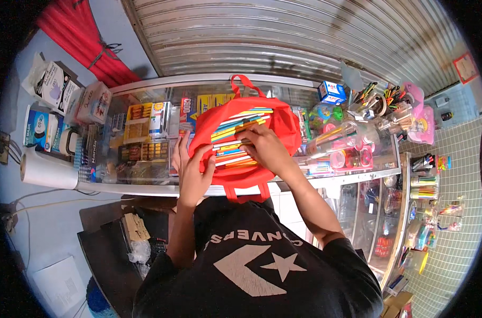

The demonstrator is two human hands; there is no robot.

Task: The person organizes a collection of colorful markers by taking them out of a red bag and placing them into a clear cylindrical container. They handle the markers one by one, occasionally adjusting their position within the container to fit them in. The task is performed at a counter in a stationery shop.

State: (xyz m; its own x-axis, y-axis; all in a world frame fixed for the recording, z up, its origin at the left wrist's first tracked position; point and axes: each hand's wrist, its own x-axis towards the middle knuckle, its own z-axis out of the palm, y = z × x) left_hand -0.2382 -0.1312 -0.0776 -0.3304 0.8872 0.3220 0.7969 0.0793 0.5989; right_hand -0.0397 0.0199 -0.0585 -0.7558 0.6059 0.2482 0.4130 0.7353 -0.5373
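A red fabric tote bag (278,119) with two handles lies gaping on a glass display counter. Thin booklets (229,150) with white, yellow, blue and orange spines are packed in rows inside it. At the left of the opening, my left hand (195,169) grips the bag's rim, with some fingers along the outer side. My right hand (262,145) reaches in over the booklets from the right, its fingers bent and the fingertips touching the spines. Whether a booklet is pinched between them is unclear.
Boxed goods show through the glass counter (145,167). Face mask boxes (46,127) and a white paper roll (48,171) stand at the left end. Clear plastic jars (328,139), a blue-and-white box (331,92) and upright pens (368,93) crowd the right. A metal shutter (241,35) rises behind.
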